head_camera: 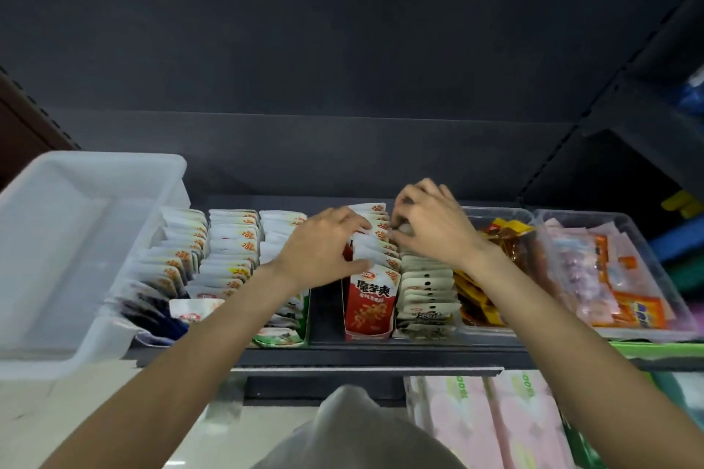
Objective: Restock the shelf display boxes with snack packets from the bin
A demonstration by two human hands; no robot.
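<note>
A row of red-and-white snack packets [368,297] stands upright in a display box at the middle of the dark shelf [343,356]. My left hand [318,247] grips the left side of this row, thumb and fingers spread across the packet tops. My right hand [430,225] curls over the far end of the row and pinches something small there; what it holds is hidden by the fingers. The white plastic bin [49,240] rests on the shelf at the left; no packets show in the part of its inside that I see.
Left of the red row stand several rows of white packets [228,251]. Beige packets [426,289] stand to the right, then a clear tray of yellow-brown snacks [491,240] and a clear tray of pink and orange packs [617,278]. Pink tissue packs [487,426] lie on the lower shelf.
</note>
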